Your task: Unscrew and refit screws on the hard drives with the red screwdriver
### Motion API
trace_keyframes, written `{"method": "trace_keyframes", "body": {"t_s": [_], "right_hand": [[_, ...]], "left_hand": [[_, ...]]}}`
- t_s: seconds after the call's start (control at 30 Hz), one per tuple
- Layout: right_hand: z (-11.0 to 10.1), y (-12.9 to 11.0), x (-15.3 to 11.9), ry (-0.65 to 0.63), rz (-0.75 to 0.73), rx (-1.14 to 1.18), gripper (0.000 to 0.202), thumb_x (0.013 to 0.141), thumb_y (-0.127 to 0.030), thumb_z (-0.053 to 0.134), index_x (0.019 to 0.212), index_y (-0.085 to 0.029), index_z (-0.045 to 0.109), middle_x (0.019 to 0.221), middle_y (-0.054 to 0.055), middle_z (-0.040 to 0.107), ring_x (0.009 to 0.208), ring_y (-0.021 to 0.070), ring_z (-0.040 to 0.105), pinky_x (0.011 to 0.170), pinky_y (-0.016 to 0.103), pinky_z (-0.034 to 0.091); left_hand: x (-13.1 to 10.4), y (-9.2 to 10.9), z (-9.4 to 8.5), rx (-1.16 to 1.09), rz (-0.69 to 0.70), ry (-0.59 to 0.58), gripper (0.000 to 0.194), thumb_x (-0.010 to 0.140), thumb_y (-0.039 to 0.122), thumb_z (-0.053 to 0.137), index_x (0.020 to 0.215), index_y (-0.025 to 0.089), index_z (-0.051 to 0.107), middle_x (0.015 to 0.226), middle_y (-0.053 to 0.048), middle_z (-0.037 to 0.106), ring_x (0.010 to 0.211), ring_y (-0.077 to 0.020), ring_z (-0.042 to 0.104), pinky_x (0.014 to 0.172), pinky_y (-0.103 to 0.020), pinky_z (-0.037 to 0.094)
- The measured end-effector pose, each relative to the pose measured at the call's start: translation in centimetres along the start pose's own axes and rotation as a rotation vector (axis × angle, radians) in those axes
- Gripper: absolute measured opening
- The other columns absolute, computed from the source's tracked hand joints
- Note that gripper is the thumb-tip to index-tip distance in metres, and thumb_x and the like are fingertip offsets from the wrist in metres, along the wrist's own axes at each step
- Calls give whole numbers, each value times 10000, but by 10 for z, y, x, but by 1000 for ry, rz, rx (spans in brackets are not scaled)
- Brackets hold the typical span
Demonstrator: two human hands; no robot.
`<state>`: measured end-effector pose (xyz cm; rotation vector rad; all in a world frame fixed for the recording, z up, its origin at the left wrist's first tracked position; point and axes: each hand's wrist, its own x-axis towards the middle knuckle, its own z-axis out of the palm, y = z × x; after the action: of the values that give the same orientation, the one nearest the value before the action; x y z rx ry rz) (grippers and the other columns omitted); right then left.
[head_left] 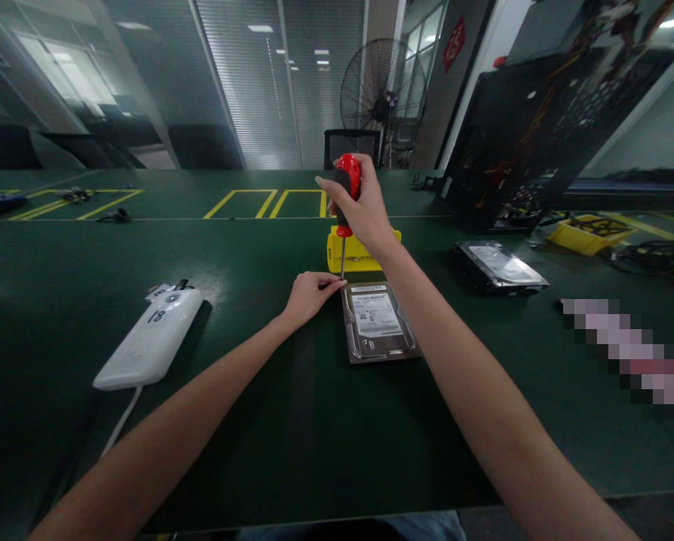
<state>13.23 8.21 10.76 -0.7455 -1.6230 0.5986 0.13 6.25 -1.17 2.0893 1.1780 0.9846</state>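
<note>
My right hand (364,199) is wrapped round the red and black handle of a screwdriver (346,184), held upright with its shaft pointing down. The screwdriver's tip is at the far left corner of a hard drive (379,315), which lies flat with its white label up. My left hand (312,293) is closed in a pinch at that same corner, fingertips beside the screwdriver tip. Whatever lies between those fingers is too small to make out. Just behind the drive stands a yellow tray (340,259), partly covered by my right hand and wrist.
On the left lies a white device (150,338) marked 18, with a cable. A second hard drive (497,267) sits to the right, near a yellow bin (587,237) and cables. An open black computer case (517,143) stands behind them. A blurred-out strip (630,349) lies at right.
</note>
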Motion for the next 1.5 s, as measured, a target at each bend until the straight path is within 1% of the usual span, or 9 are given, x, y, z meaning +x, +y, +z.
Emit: {"method": "trace_keyframes", "body": {"t_s": [0.23,0.43,0.5,0.63,0.87,1.0,1.1,1.23,1.5], "right_hand": [[1,5,2,-3,-3,22,498,784,-580,504,1167,-324,315,957,40,536,788,171,597,684,357,543],[-1,12,3,-3,-19,6,482,806,-612,428,1162,-303,325,953,38,523,783,151,590,681,332,533],[-2,14,4,-23,-1,-4,498,818,-634,369,1183,-300,316,977,39,521,784,141,587,679,320,529],[-3,13,5,-58,45,-11,538,823,-661,313,1221,-299,294,1043,49,518,753,122,578,674,297,525],[3,0,-1,-66,28,-6,485,832,-619,371,1194,-299,331,1047,53,524,750,136,567,683,300,526],[4,6,2,-81,-24,-14,531,814,-647,365,1212,-302,303,1049,58,515,778,146,572,669,309,517],[3,12,4,-97,-46,11,521,817,-623,394,1222,-314,281,1067,60,515,805,155,577,682,326,513],[3,12,3,-86,-41,42,500,834,-585,408,1233,-325,256,1039,58,534,796,163,581,696,354,511],[6,8,1,-48,-8,54,519,838,-619,354,1232,-289,280,932,49,542,715,143,573,660,324,512]], "left_hand": [[0,0,0,-17,-26,5,282,790,412,576,911,193,706,942,-59,710,878,-212,650,800,-329,482],[3,-4,-4,-318,-87,-47,378,788,397,590,1057,136,639,1032,-93,684,960,-203,627,820,-319,485],[3,-4,-5,-356,-102,-52,366,792,374,590,1072,142,632,1026,-92,686,957,-201,627,805,-316,489],[2,-3,-6,-350,-85,-73,305,795,355,588,1022,165,665,1001,-82,694,917,-195,636,776,-306,494],[1,-5,-5,-325,-71,-61,312,793,362,590,1017,162,672,982,-83,700,895,-193,640,759,-306,498],[2,-4,-4,-297,-72,-59,316,801,362,577,1018,153,670,988,-87,698,892,-192,639,750,-300,499],[2,-4,-4,-292,-66,-45,313,800,357,579,1012,146,672,984,-91,698,874,-189,642,739,-295,499],[2,-4,-4,-297,-59,-45,310,791,356,591,1001,145,677,985,-91,698,872,-192,639,743,-301,495],[2,-4,-4,-321,-71,-80,365,797,432,567,1005,152,674,1003,-96,692,919,-210,630,725,-294,472]]}}
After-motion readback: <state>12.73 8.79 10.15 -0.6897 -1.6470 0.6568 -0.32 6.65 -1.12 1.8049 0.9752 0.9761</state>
